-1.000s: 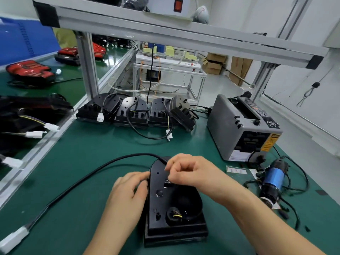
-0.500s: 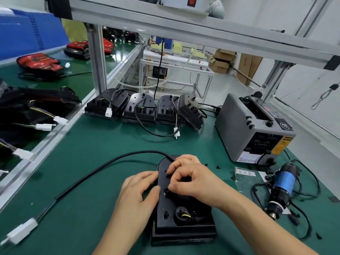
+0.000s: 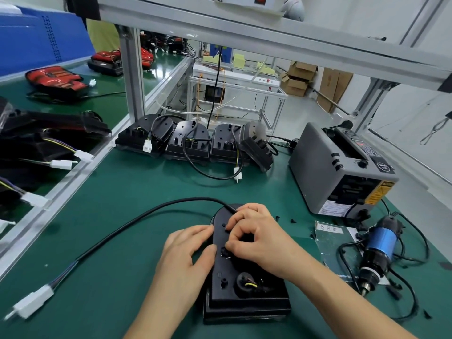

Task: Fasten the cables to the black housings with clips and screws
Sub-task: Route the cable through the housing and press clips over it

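A black housing (image 3: 247,297) lies flat on the green mat in front of me. Its black cable (image 3: 137,223) leaves the top end and curves left to a white connector (image 3: 31,302). My left hand (image 3: 186,255) rests against the housing's left side, its fingers nearly straight and its thumb on the edge. My right hand (image 3: 259,238) sits on top of the housing with its fingers curled. Its thumb and forefinger pinch a small black clip (image 3: 223,253) where the cable runs under the hand. That part of the cable is hidden.
Several more housings (image 3: 190,140) with cables stand in a row at the back. A grey tape dispenser (image 3: 325,172) is at the right, a blue electric screwdriver (image 3: 379,248) lies in front of it, and small black parts (image 3: 277,218) are scattered nearby. An aluminium post (image 3: 133,77) stands back left.
My right hand has shifted slightly down the housing from its top end towards the middle. My left hand stays against the left side.
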Available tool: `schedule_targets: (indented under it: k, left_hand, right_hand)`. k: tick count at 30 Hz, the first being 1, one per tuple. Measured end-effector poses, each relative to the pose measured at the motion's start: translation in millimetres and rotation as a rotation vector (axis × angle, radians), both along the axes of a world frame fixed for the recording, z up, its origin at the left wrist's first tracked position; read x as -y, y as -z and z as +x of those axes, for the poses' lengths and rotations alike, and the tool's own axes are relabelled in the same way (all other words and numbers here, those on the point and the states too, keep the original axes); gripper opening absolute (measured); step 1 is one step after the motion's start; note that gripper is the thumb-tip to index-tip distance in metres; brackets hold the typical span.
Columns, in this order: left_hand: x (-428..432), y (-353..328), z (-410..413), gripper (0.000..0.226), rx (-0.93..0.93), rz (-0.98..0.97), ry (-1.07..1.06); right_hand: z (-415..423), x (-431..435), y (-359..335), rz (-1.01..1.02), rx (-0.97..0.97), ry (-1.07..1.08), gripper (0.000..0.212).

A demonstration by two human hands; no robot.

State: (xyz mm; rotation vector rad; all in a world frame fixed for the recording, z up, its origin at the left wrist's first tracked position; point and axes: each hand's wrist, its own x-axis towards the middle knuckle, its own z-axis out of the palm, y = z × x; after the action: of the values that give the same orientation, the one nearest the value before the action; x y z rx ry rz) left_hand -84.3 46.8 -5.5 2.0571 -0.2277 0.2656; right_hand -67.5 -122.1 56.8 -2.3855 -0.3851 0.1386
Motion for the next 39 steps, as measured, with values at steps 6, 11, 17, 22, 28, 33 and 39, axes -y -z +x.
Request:
schedule_targets:
  k: [6,11,17,22,28,33,39]
  left_hand:
    - [0,0,1,0.035,0.008,0.005,-0.003]
    - [0,-1,0,0.035,-0.002,0.006,-0.007]
    - [3,-2,-2,0.036,0.001,0.004,-0.032]
    - [8,-7,-4,0.045,-0.027,0.051,-0.073]
    - [10,-12,-6,0.043,-0.102,0.090,-0.110]
    - [8,-15,-9,0.035,-0.065,0.104,-0.104]
    - [-7,-18,-23,0.060,0.233,0.407,-0.015]
  right_hand:
    - [1,-1,4,-0.013,0.038,0.016,0.020]
    - [1,-1,6,-0.019,0.057,0.020,0.021]
    - [1,-2,8,-0.043,0.091,0.015,0.018]
    - [1,-3,8,-0.105,0.137,0.006,0.015]
    - [0,-4,9,-0.186,0.208,-0.014,0.020]
    - [-1,-1,10,-0.139,0.191,-0.005,0.019]
    - [-7,18,10,0.054,0.220,0.264,0.026]
